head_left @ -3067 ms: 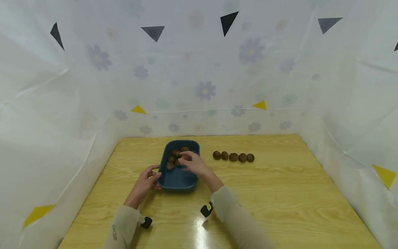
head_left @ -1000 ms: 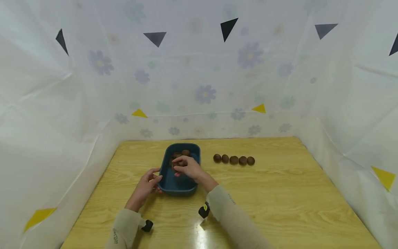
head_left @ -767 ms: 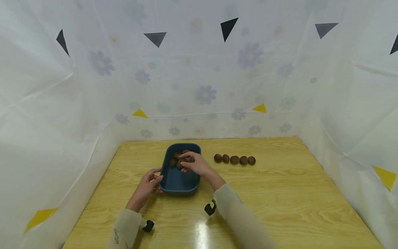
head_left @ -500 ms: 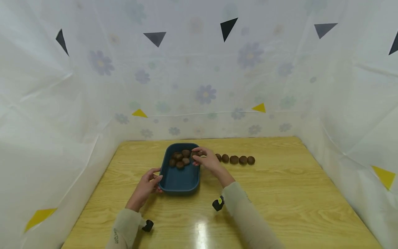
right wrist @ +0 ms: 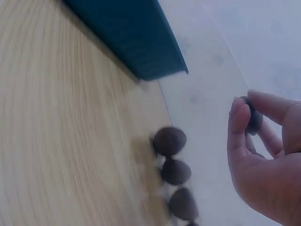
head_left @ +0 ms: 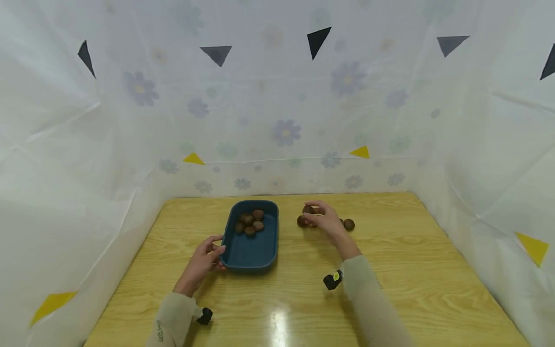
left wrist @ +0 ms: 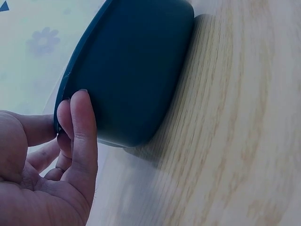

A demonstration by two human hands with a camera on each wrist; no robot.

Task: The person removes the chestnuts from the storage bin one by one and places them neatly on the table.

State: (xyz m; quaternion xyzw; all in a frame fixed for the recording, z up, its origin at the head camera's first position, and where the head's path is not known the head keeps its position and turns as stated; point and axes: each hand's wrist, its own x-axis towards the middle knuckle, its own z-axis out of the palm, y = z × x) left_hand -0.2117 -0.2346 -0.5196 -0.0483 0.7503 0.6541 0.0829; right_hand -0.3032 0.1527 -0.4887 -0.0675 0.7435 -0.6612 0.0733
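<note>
In the head view my right hand (head_left: 326, 221) pinches a brown chestnut (head_left: 308, 209) between thumb and fingers, just above the left end of a row of chestnuts (head_left: 349, 224). The right wrist view shows that held chestnut (right wrist: 255, 118) off the table, with several row chestnuts (right wrist: 170, 141) below. My left hand (head_left: 204, 258) grips the left rim of a dark blue rectangular tub (head_left: 249, 253). In the left wrist view its fingers (left wrist: 83, 117) lie against the tub's outer wall (left wrist: 131, 66). Several chestnuts (head_left: 249, 219) lie together in the tub's far part. My right hand hides the row's middle.
The wooden table (head_left: 416, 270) extends to the right of the row and in front of the tub. A white floral sheet (head_left: 286, 168) rises behind the table and along both sides.
My right hand has taken a chestnut from the tub and carried it right, over the rim, to the row's left end. My left hand has stayed on the tub.
</note>
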